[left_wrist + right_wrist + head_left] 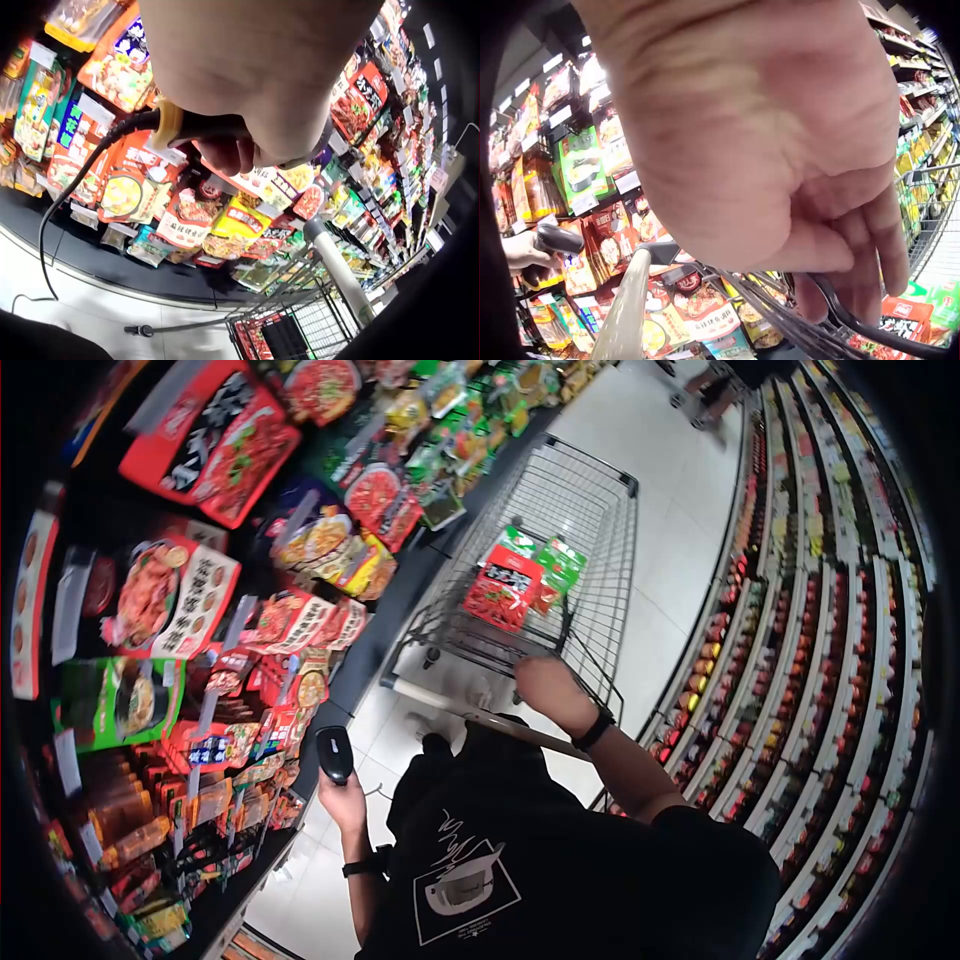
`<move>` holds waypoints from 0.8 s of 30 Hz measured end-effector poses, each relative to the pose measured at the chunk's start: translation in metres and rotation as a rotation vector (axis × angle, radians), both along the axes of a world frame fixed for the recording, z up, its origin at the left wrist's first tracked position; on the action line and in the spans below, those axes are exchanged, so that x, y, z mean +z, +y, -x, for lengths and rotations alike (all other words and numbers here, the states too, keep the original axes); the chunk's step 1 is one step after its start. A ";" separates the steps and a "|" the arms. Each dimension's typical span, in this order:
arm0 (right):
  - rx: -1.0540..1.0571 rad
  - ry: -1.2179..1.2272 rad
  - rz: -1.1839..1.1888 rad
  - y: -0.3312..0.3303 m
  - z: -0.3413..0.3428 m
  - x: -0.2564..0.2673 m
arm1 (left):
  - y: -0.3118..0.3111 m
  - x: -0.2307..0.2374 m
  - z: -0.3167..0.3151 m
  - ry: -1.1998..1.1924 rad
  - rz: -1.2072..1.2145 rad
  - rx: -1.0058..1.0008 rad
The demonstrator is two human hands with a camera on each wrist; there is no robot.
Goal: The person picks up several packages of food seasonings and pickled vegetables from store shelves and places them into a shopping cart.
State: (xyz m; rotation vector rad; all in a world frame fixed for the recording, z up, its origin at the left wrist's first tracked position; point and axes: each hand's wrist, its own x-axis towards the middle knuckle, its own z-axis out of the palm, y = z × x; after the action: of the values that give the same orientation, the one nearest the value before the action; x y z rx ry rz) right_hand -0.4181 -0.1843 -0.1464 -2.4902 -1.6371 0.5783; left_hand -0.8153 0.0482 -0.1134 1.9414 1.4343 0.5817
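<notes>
My left hand [343, 800] holds a black handheld barcode scanner [335, 753] beside the left shelf. In the left wrist view, its fingers wrap the scanner's grip, and a black cord [73, 180] trails from it. My right hand [553, 695] is at the near end of the wire shopping cart [590, 460], with the forearm across the pale handlebar [430, 695]. The right wrist view shows the fingers curled around a dark bar [889, 341] of the cart. Inside the cart lie a red food package [905, 319] and green packages [562, 565].
On the left, a shelf carries hanging food packages, including a large red one [215, 445] and a green one [120, 700]. Curved shelves of jars [800, 700] line the right side. Pale floor tiles [670, 540] run between them. Another person's legs [708, 400] are at the far end.
</notes>
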 end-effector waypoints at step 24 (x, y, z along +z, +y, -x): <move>-0.057 0.838 -0.871 0.450 0.075 0.186 | -0.045 0.057 0.151 -0.069 -0.097 0.406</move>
State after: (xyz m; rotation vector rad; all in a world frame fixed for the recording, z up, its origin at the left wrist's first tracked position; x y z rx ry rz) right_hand -0.4927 0.2661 0.0392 -1.3735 -1.1100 0.5973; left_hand -0.9665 0.0035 -0.0567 1.6874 1.7975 0.9069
